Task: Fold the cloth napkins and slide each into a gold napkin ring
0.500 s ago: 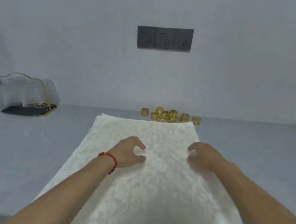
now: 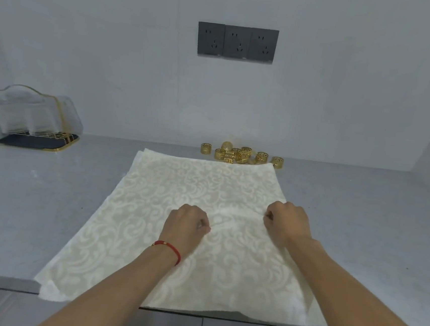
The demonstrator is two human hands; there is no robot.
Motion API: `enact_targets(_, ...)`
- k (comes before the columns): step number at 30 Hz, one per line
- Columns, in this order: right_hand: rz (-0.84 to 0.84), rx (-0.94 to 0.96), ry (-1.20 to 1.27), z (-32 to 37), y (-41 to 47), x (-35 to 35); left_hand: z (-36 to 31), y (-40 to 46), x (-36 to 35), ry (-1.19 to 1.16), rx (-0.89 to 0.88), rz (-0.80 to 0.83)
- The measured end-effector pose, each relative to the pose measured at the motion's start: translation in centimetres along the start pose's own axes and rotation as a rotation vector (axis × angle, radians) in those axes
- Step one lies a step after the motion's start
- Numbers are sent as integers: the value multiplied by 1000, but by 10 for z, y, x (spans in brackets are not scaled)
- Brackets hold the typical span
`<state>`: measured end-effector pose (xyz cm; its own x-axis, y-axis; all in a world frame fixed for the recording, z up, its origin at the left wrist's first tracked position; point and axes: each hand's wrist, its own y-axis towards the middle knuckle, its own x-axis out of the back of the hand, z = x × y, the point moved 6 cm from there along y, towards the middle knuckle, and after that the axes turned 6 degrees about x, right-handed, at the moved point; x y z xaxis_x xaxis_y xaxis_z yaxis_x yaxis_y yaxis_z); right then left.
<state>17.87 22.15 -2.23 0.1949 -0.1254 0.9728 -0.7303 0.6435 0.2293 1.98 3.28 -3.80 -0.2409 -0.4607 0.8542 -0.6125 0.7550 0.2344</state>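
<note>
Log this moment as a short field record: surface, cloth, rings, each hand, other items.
surface: grey countertop
cloth: cream damask-patterned cloth napkin, spread flat, near edge hanging over the counter's front
rings: pile of gold fretwork napkin rings just beyond the napkin's far edge, none on the napkin
left hand: left hand with red string bracelet, pinches the fabric near the napkin's middle
right hand: right hand pinches the fabric, which ridges up between the two hands
other: clear gold-trimmed holder at far left; dark triple wall socket
</note>
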Motion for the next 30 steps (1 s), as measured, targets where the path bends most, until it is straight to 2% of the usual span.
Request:
enact_targets(5, -6, -36, 44, -14, -5, 7, -18, -1, -4, 186, -185, -127)
enact_targets(10, 123, -33, -13, -45, -25, 20, -50, 1, -23, 274, -211, -127)
enact_targets(12, 190, -25, -74, -59, -39, 24, -67, 1, -32, 279, -260, -80)
enact_targets(16, 400, 43, -114, -62, -71, 32, -79, 0, -36, 240, -472, 135)
enact_targets(18, 386, 109, -148, -44, -82, 42, -67, 1, -24, 256, -518, 162)
enact_targets(20, 260, 210, -200, -22, -90, 53, -49, 0, -13, 277, -527, 151)
enact_targets(21, 228, 269, -150, -10, -94, 56, -41, -1, -8, 288, -525, 138)
enact_targets(23, 285, 410, 54, 18, -113, 51, -28, -8, 0, 308, -479, 113)
enact_targets(25, 342, 580, 156, 41, -135, 41, -19, -13, 4, 341, -407, 78)
enact_targets(27, 296, 704, 155, 55, -156, 32, -15, -24, 7, 369, -344, 21)
enact_targets(30, 209, 788, 86, 59, -171, 15, -23, -59, 17, 231, -343, -73)
